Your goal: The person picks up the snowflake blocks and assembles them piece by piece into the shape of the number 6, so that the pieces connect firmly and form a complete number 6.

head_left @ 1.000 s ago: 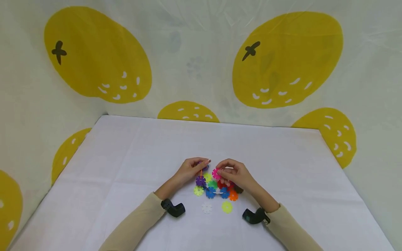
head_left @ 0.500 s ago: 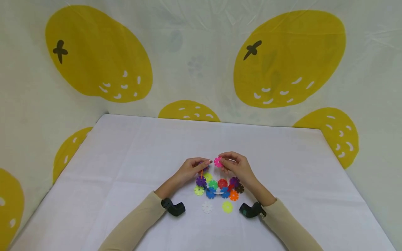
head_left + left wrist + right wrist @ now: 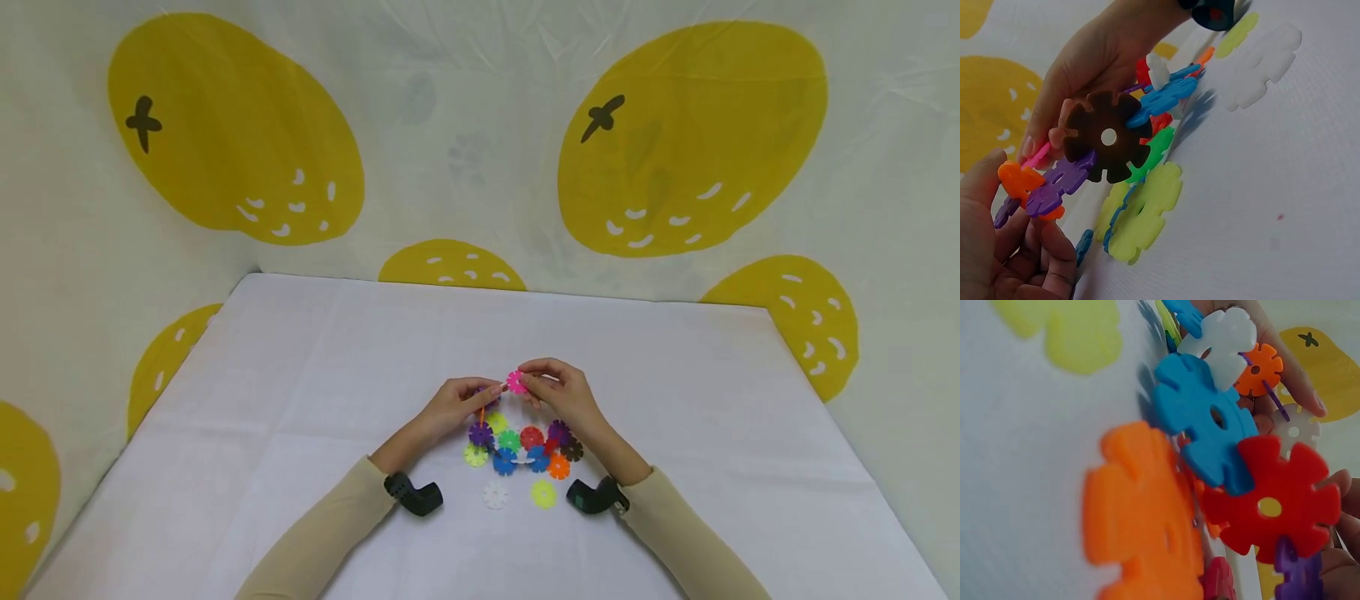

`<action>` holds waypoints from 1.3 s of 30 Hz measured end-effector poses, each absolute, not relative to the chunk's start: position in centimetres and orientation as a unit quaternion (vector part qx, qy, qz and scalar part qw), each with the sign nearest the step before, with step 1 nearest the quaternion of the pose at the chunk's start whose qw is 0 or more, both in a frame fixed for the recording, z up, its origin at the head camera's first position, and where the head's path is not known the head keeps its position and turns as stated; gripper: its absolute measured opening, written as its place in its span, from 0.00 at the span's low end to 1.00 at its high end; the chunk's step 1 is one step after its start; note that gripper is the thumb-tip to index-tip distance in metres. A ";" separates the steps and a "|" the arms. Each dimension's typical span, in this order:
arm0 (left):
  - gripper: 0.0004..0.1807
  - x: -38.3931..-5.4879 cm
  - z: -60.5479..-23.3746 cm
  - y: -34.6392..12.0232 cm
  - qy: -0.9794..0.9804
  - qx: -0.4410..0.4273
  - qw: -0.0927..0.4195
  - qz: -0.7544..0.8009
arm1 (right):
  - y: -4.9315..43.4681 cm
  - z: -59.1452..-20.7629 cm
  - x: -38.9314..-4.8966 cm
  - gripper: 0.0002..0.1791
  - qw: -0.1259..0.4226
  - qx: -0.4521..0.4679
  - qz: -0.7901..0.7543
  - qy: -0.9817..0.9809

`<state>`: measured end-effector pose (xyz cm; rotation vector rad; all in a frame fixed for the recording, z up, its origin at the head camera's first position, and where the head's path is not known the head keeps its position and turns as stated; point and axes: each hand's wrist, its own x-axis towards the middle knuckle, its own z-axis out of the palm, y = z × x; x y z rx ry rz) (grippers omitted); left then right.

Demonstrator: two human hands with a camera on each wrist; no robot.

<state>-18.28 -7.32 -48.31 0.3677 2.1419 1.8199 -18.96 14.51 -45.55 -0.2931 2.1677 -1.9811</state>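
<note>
My left hand (image 3: 453, 406) pinches one end of a chain of slotted plastic snowflake discs, near an orange disc (image 3: 1020, 181) and a purple disc (image 3: 1060, 181). A brown disc (image 3: 1108, 139) hangs further along the chain in the left wrist view. Between thumb and fingers, my right hand (image 3: 566, 398) holds a pink snowflake disc (image 3: 516, 382) right by the left fingertips. Whether the pink disc touches the chain's end, I cannot tell. The linked discs, among them a blue disc (image 3: 1204, 419) and a red disc (image 3: 1272, 500), curve below both hands.
A loose white disc (image 3: 495, 495) and a loose yellow disc (image 3: 543, 494) lie on the white tabletop (image 3: 375, 333) in front of the chain. An orange disc (image 3: 558, 466) sits at its right side. Behind the table hangs a fruit-patterned cloth (image 3: 465, 125).
The right hand has moved away from the body and slightly left with the pink disc, up to the left fingertips. The left hand stays almost still with the chain.
</note>
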 end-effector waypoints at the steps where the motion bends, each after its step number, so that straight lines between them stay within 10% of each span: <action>1: 0.19 -18.3 -48.3 -7.3 0.747 0.132 0.154 0.634 | 14.5 -45.6 -19.0 0.16 0.093 -0.100 -0.667 0.733; 39: 0.19 -18.2 -48.4 -7.3 0.743 0.170 0.170 0.625 | 14.3 -45.5 -18.6 0.15 0.118 -0.137 -0.637 0.750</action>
